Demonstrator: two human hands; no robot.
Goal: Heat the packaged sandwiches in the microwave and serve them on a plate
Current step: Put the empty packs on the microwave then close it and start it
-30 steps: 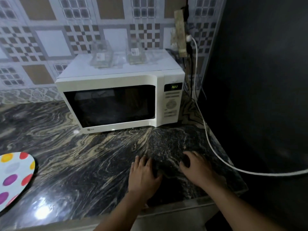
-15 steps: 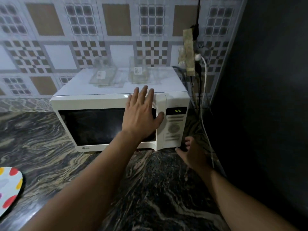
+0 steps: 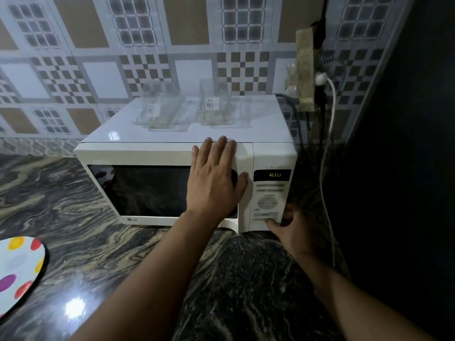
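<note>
Left hand (image 3: 213, 179) lying flat with fingers straight on the shut door of one white LG-branded microwave (image 3: 172, 153) at frame centre.
Right hand (image 3: 291, 228), now raised off the marbled dark stone counter (image 3: 98, 242), is pressing its thumb on the lower keypad, other fingers curling round the corner; green display digits unreadable; two clear plastic packages (image 3: 161, 108) are sitting on top; one polka-dot plate (image 3: 17, 269) lower left.

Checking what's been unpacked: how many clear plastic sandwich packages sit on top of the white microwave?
2: one clear plastic package on the white microwave's top toward the left, the other beside it toward the right. Both are blurred; contents unclear.
</note>
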